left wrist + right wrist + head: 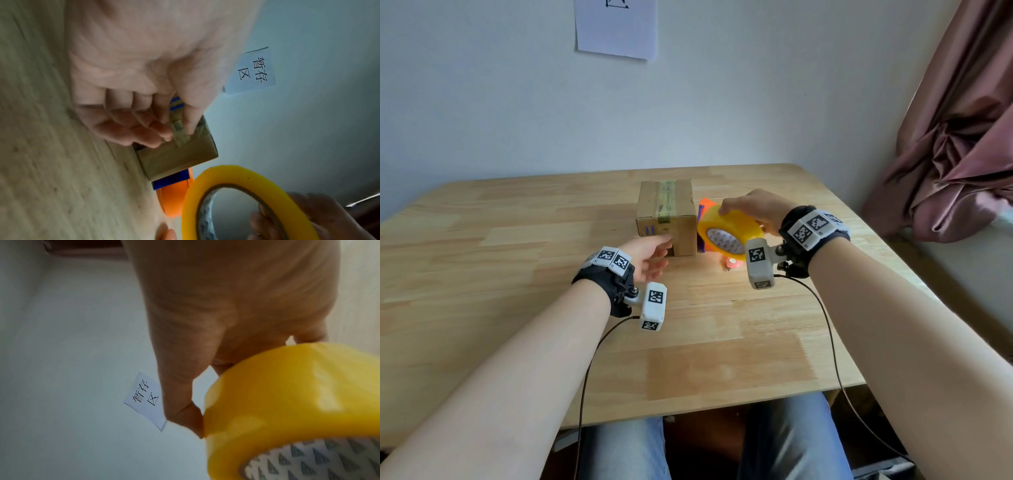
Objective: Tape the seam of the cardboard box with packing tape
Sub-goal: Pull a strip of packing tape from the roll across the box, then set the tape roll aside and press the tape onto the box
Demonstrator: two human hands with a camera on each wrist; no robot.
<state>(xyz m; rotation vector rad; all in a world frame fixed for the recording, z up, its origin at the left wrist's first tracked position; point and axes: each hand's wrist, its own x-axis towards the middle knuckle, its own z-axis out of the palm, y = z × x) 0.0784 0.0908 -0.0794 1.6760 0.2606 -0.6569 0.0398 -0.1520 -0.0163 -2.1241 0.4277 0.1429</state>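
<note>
A small cardboard box (666,219) (176,159) stands on the wooden table (517,260), with a strip of tape (667,202) (180,129) running over its top seam and down its front face. My left hand (664,253) (179,131) is at that front face with its fingers loosely bent. Its thumb (191,120) presses flat against the cardboard beside the strip's end. My right hand (743,212) (236,361) grips a yellow packing tape roll (729,234) (236,175) (277,394) from above, tilted and lifted just right of the box.
An orange and blue tape dispenser (703,209) (174,194) lies against the box's right side, behind the roll. A small pink thing (732,263) sits on the table under the roll. A paper sheet (616,27) hangs on the wall. A curtain (955,154) hangs at the right.
</note>
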